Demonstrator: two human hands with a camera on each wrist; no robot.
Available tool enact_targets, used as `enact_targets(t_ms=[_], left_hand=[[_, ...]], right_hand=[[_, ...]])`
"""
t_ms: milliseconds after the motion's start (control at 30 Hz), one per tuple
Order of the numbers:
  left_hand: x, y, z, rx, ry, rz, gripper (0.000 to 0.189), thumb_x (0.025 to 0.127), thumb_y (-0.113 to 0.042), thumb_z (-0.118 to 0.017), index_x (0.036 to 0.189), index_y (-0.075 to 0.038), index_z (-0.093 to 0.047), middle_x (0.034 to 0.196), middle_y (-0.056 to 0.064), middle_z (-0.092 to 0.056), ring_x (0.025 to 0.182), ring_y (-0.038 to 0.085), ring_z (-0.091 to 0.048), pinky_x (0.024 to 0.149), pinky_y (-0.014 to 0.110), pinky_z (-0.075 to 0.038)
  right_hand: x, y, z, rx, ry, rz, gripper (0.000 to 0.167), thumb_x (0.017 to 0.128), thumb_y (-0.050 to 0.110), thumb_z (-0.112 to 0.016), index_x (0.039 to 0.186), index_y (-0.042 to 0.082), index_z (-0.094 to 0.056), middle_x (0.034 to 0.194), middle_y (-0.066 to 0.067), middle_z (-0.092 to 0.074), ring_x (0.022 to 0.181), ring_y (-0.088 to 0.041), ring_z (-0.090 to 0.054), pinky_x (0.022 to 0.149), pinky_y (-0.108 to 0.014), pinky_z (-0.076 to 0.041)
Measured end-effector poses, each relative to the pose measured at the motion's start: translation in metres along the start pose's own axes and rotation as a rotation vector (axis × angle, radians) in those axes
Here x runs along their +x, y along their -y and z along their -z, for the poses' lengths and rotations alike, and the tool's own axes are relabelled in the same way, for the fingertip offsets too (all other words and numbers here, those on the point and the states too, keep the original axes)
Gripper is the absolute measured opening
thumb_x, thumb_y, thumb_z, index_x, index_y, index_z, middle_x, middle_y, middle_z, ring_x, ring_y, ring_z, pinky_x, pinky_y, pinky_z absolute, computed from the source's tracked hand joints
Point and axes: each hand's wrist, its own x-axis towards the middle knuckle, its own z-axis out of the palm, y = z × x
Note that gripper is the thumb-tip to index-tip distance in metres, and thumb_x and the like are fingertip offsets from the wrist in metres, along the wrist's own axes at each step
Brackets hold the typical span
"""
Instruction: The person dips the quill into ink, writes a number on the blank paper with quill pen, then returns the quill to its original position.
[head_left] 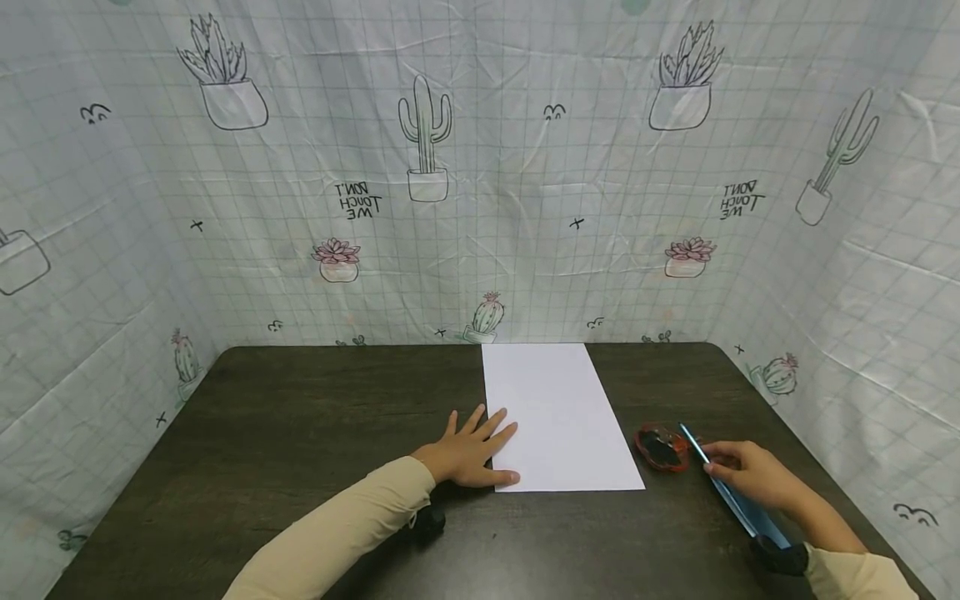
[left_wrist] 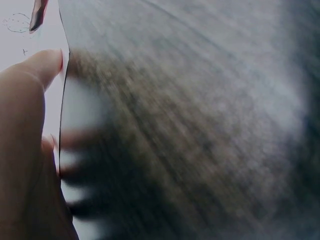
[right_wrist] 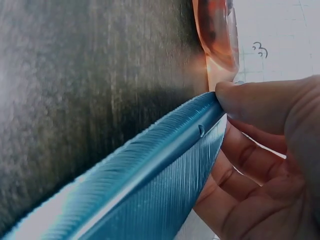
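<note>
My left hand (head_left: pixel 472 458) rests with spread, straight fingers on the left edge of a white sheet of paper (head_left: pixel 562 417); its thumb (left_wrist: pixel 45 67) lies near the sheet's edge in the left wrist view. At the right, my right hand (head_left: pixel 753 475) pinches a blue feather quill (right_wrist: pixel 150 165) between thumb and fingers. The quill slants, its tip pointing away from me and its broad vane reaching back under the wrist. Just left of the quill tip stands a small clear reddish ink pot (head_left: pixel 662 447) with a dark inside. No marks show on the paper.
The dark wooden table (head_left: pixel 315 433) ends at a patterned cloth (head_left: pixel 510 258) hung at the back and both sides. The paper's far edge reaches the table's back edge.
</note>
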Motion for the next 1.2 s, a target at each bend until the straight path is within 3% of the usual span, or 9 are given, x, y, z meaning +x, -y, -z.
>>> enact_targets(t_ms=[200,767,1000,1200], left_hand=[[0.001,0.001,-0.001,0.002,0.006,0.0,0.08,0.092,-0.068,-0.038,0.156,-0.028,-0.01,0.162,-0.002,0.0,0.148,0.029,0.003,0.112,0.064,0.0],[0.001,0.001,-0.001,0.026,-0.001,0.002,0.081,0.092,-0.069,-0.038,0.156,-0.029,-0.012,0.162,-0.003,-0.002,0.148,0.029,0.001,0.112,0.064,-0.003],[0.0,0.0,-0.001,0.025,-0.002,0.004,0.081,0.091,-0.069,-0.039,0.156,-0.028,-0.012,0.162,-0.002,-0.003,0.148,0.03,0.0,0.112,0.064,-0.004],[0.001,0.0,0.0,0.036,-0.005,0.006,0.081,0.091,-0.069,-0.039,0.156,-0.028,-0.012,0.162,-0.002,-0.002,0.148,0.03,0.0,0.112,0.065,-0.004]], right_hand=[[0.0,0.004,0.0,0.009,0.003,-0.005,0.036,0.091,0.013,-0.065,0.114,-0.014,-0.061,0.091,-0.008,-0.07,0.075,-0.002,-0.061,0.062,-0.025,-0.05],[0.003,0.016,0.002,0.06,-0.082,0.033,0.043,0.092,0.017,-0.065,0.121,-0.014,-0.058,0.096,-0.014,-0.07,0.08,0.0,-0.063,0.066,-0.023,-0.052],[0.003,0.019,-0.001,0.101,-0.172,0.117,0.053,0.093,0.013,-0.064,0.139,-0.004,-0.044,0.105,-0.023,-0.067,0.085,0.004,-0.061,0.063,-0.025,-0.051],[0.006,0.02,-0.001,0.076,-0.271,0.215,0.041,0.094,0.008,-0.061,0.133,-0.003,-0.053,0.109,-0.023,-0.066,0.087,0.007,-0.06,0.065,-0.021,-0.052]])
